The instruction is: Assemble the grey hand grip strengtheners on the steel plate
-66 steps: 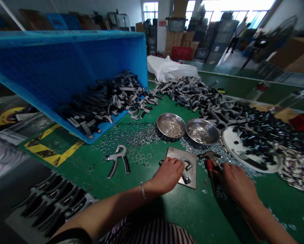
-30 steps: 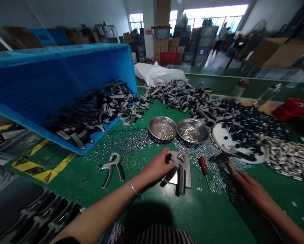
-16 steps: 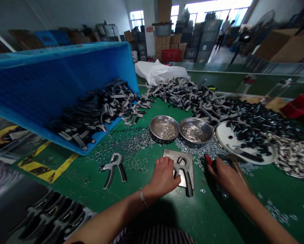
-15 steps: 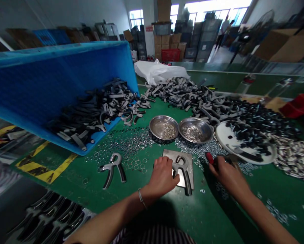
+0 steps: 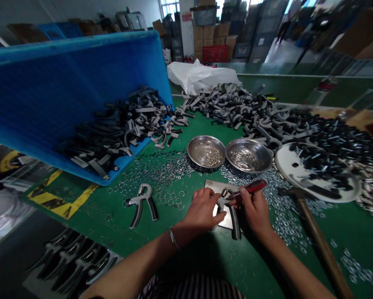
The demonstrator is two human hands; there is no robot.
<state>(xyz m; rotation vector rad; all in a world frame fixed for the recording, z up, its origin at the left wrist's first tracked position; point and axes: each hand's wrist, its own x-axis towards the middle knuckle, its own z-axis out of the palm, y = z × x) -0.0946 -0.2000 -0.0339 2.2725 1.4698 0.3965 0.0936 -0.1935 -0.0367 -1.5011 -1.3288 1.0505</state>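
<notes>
My left hand is closed on the grey and black hand grip exerciser, pressing it on a square metal plate. In my right hand is a red-handled screwdriver, its tip at the exerciser's joint near the spring. The exact contact point is too small to make out. Another hand grip exerciser lies on the green table to the left of my left hand. A hammer with a wooden handle rests to the right of my right arm.
Two steel bowls of small metal parts stand behind the plate. A blue crate of grip handles lies tipped at left. Loose handles are heaped at the back, and a white tray of black parts is at right. Washers are scattered around.
My right hand has moved left with the red-handled screwdriver, bringing its tip onto the exerciser. The hammer now shows fully at right. My left hand stays on the exerciser; the view has shifted slightly.
</notes>
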